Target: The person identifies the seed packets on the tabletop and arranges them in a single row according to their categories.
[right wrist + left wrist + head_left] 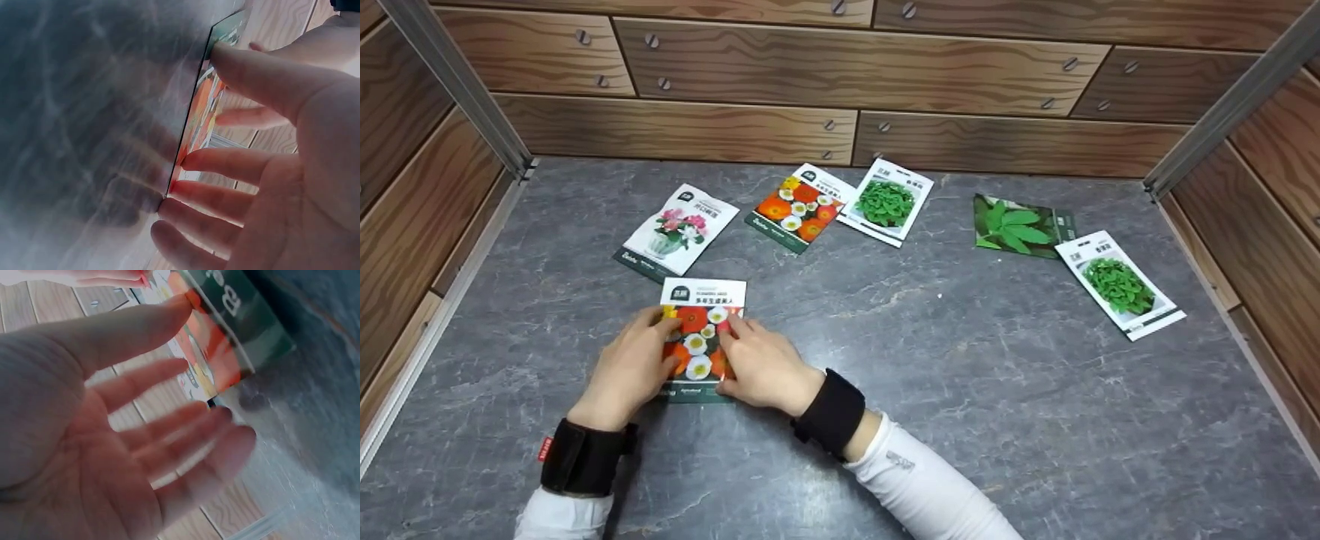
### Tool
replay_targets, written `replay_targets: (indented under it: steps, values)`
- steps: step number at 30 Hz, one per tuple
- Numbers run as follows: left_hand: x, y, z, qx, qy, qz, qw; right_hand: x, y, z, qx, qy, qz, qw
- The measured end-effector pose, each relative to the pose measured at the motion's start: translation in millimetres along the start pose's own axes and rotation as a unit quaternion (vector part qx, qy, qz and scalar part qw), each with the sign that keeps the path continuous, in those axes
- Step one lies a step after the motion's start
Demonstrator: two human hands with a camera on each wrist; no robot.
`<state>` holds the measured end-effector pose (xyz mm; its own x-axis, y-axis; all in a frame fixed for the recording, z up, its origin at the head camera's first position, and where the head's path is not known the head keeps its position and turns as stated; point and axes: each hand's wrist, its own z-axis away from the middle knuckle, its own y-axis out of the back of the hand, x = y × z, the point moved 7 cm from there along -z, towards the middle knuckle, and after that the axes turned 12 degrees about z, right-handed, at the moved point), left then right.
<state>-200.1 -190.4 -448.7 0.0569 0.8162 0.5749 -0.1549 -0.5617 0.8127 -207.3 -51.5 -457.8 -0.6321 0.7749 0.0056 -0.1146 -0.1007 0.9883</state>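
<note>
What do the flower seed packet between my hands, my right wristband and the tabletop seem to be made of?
Flower seed packet: probably coated paper or plastic film; thin, printed, lightly glossy. Right wristband: likely fabric, matte black without shine. Tabletop: satin grey, marble-veined, softly reflecting light; stone or laminate, I can't tell.

Left hand [626, 367] and right hand [765, 366] face each other, slightly apart. Their fingers [225, 162] are extended, lightly spread.

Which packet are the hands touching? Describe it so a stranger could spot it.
On the gray marbled tabletop, look left of center. Between the left hand and right hand is the orange-and-white flower packet; its look-alike lies farther back, untouched.
</note>
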Motion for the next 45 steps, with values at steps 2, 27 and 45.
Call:
replay_targets:
  steps: [2,27,45]
  values:
    - [-0.2,-1.6,-0.7,-0.019,-0.006,-0.003,0.9998,-1.3,-0.3,-0.1,-0.004,0.005,0.005,1.000]
    - [-10.9,0.7,-2.2,-0.061,-0.002,-0.001,0.9981,-3.4,-3.6,0.2,-0.049,0.037,0.004,0.998]
    - [-13.8,-0.9,-0.9,-0.066,0.000,0.010,0.9978,-4.0,-10.0,-1.4,-0.069,0.032,0.001,0.997]
